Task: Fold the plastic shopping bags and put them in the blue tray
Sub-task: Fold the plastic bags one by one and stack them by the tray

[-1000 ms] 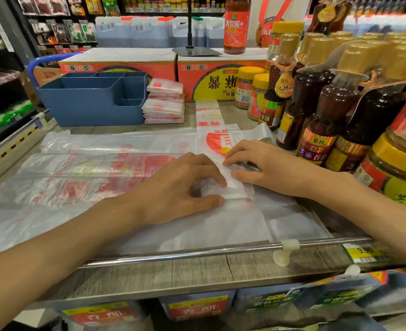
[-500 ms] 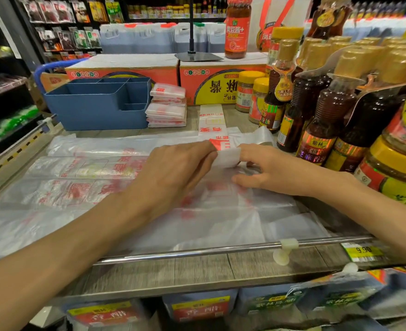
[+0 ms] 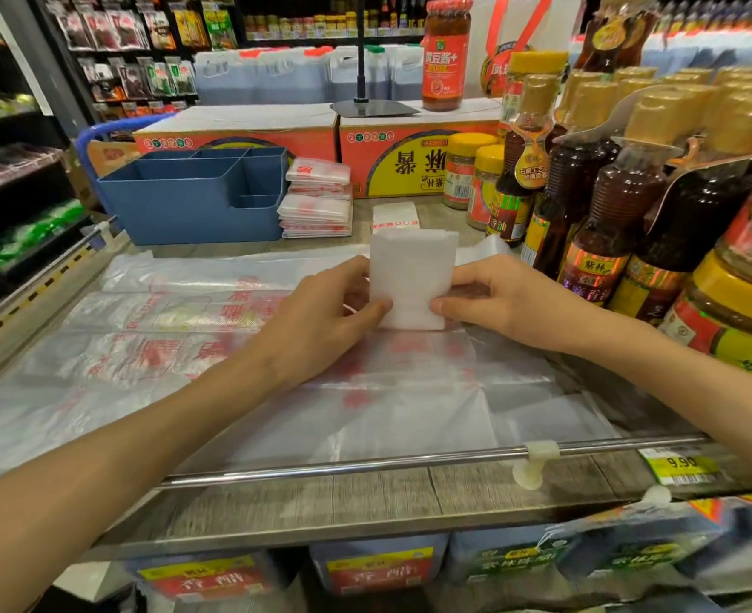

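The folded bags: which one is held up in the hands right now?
The plain white folded bag, pinched between the left hand and right hand. The other folded bags lie stacked beside the blue tray.

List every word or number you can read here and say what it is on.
"9.90": yellow price tag on the shelf edge.
"黄豆酱+": red jar on the boxes.
"紫林": brown bottle at right.
Red print on the flat bags, the folded stack and the lower-shelf labels is too blurred to read.
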